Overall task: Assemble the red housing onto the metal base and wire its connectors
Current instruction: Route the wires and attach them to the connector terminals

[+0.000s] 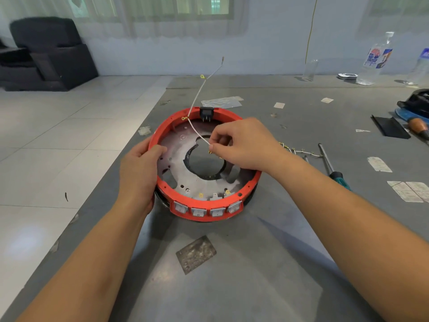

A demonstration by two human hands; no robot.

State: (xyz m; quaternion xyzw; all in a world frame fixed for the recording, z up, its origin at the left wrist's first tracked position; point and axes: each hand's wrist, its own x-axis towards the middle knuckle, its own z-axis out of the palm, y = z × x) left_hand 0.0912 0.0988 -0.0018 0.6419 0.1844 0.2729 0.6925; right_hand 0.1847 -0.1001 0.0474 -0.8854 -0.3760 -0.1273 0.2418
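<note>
1. Grey table [290, 252] lies nearest and fills the near and right part of the view; a screwdriver [330, 167] and a loose bundle of wires [299, 151] rest on it to the right.
2. Red housing [202, 217] already sits on the metal base [176, 173] in the middle of the table, its four switches [206, 210] on the near side and a black socket [206, 112] on the far side. This step looks done.
3. Left hand [139, 173] grips the left rim of the housing, fingers curled over its edge.
4. Right hand [241, 145] hovers over the ring, thumb and forefinger pinching a white wire [197, 130] near its brass terminal [210, 152].
5. Wiring seems only started: the far end of the wire stands free in the air, and I see no wire on the terminals behind the switches.
</note>
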